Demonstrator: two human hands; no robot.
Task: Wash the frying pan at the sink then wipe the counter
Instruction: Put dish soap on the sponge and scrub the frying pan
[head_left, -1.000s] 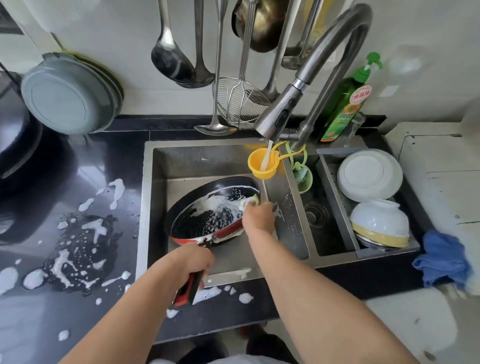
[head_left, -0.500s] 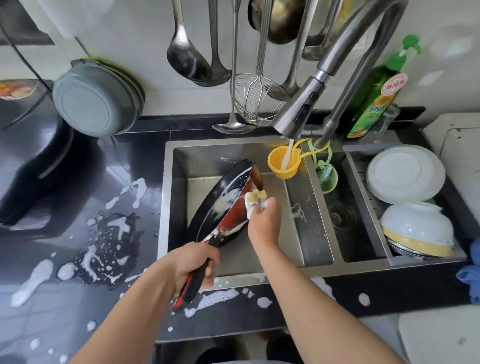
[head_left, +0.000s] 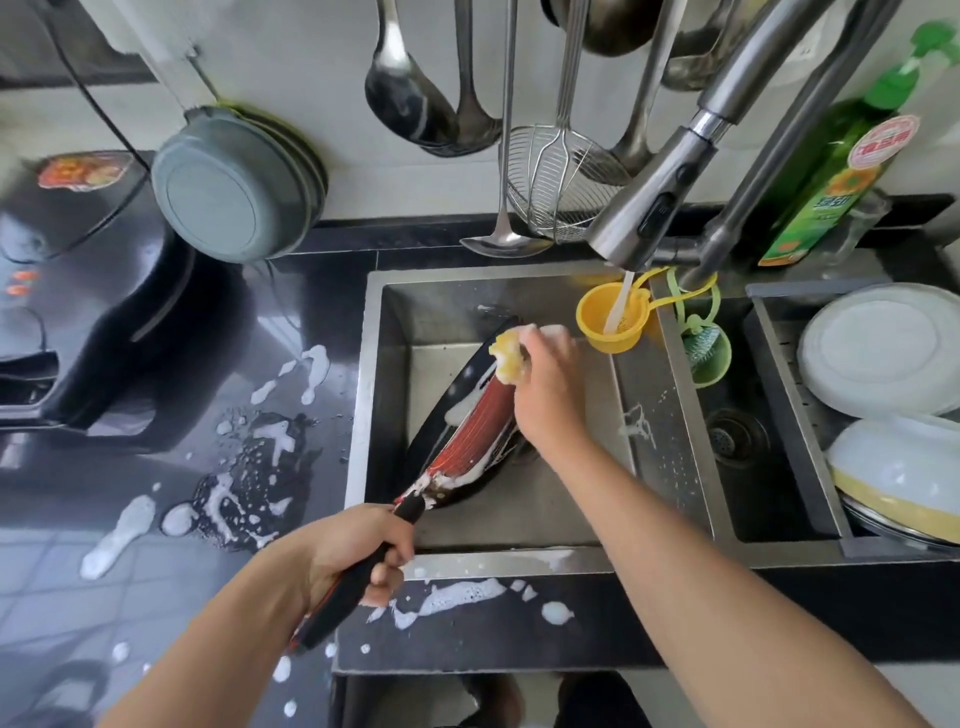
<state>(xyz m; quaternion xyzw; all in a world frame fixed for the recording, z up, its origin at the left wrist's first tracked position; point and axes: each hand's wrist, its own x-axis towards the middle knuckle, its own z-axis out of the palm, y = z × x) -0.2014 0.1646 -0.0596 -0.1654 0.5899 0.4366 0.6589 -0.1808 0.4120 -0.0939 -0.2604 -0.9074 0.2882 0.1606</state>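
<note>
A frying pan (head_left: 470, 434) with a red outside and black inside stands on edge in the left basin of the steel sink (head_left: 363, 395), its red underside facing right and streaked with foam. My left hand (head_left: 358, 551) grips its black handle at the sink's front rim. My right hand (head_left: 545, 384) holds a soapy yellow sponge (head_left: 509, 356) against the pan's upper rim. Water runs from the faucet (head_left: 649, 202) into a small yellow cup (head_left: 610, 322).
Foam patches (head_left: 244, 467) lie on the dark counter (head_left: 280, 312) left of the sink and along its front edge. White plate (head_left: 878, 348) and bowls sit in a rack at right. Green dish-soap bottle (head_left: 826, 176), hanging ladles, black appliance (head_left: 88, 312) at left.
The pan has been tipped from lying open-side-up to standing on edge with its red underside showing. My right hand and sponge moved from the inside to the upper rim.
</note>
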